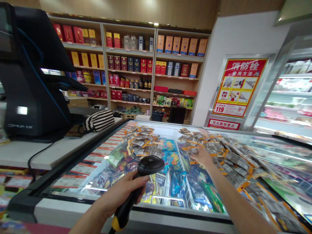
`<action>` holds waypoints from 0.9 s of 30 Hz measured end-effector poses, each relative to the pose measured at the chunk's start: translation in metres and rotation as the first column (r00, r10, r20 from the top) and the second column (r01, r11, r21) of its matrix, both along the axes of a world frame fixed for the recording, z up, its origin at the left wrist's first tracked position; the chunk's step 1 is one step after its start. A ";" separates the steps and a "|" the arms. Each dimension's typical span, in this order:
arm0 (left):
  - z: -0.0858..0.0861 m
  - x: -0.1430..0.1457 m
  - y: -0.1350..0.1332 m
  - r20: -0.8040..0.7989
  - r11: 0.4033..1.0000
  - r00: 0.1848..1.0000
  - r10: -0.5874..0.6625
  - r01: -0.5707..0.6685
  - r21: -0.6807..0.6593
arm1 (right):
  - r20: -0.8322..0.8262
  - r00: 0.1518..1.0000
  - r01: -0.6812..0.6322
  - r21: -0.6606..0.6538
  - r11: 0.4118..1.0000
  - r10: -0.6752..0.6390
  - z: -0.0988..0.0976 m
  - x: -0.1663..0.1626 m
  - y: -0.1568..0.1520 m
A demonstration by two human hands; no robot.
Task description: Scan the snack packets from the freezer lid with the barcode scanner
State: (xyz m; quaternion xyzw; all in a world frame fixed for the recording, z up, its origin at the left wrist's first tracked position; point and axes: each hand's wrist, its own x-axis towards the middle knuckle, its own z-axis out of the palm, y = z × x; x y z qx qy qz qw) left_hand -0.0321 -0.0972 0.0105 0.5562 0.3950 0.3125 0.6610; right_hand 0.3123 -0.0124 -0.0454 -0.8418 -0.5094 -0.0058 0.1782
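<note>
In my left hand [133,186] is a black barcode scanner [151,164] with a yellow band near the base of its grip; the fingers wrap round the handle and its head points away from me. My right hand [201,157] stretches forward over the freezer's glass top, its fingertips closed at the edge of a small brown-and-orange snack packet [194,151]. A loose heap of similar packets [234,159] spreads to the right of that hand. Further left, beyond the scanner, lies a smaller pile of the packets [142,141].
Beneath the freezer's glass lid [80,175] are colourful frozen goods. On the counter at left stand a black point-of-sale terminal [36,81] and a striped pouch [98,121]. Shelves [130,73] of boxes line the back wall; a red fire-hydrant sign [240,87] hangs at right.
</note>
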 end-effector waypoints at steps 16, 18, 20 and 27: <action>0.002 0.001 -0.004 0.001 0.995 0.995 -0.100 0.100 -0.007 | -0.733 0.606 -0.113 0.307 0.945 0.310 -0.008 -0.037 0.007; 0.003 0.004 -0.005 -0.005 0.996 0.996 -0.091 0.091 -0.014 | -0.843 0.384 0.035 0.420 0.907 0.376 -0.009 -0.044 0.004; 0.004 0.008 -0.007 -0.010 0.998 0.998 -0.067 0.066 -0.024 | -0.873 0.220 0.129 0.468 0.874 0.435 -0.008 -0.053 0.001; -0.003 0.015 -0.005 -0.002 0.990 0.990 -0.138 0.138 -0.041 | -0.847 0.054 0.187 0.528 0.828 0.528 -0.007 -0.072 0.001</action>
